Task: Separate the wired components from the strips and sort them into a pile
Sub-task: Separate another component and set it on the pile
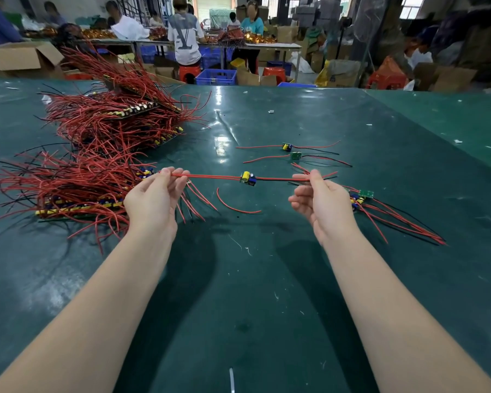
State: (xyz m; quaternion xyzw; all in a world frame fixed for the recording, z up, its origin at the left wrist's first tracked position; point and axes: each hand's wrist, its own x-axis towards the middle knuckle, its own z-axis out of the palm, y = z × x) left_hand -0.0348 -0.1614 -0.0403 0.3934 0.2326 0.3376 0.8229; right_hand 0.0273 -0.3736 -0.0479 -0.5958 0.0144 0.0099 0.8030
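Your two bare forearms reach out over the green table (267, 279), which carries small white scraps. Your left hand (153, 198) pinches the red wires at one end of a component (247, 178); your right hand (321, 201) pinches the wires at its other end. The wires run nearly straight between the two hands, and the component, with a yellow cylinder and a blue part, hangs at the middle, lifted clear of the table.

Below it a loose red wire (233, 204) lies curved on the surface. Just right of your right hand lies a small pile (363, 197) of separated components, their red and black wires fanning toward the right edge. Left of your left hand lies a strip stack (77, 204) with components in a row and red wires spreading over it, some passing under your left hand.

Farther out, two single components (287, 146) (296, 155) lie side by side, wires stretched left and right. At far left a taller heap (119, 120) of wired strips rises. Beyond the table edge, people stand and sit at benches among blue crates (216, 77), red stools (189, 72) and cardboard boxes (26, 56).
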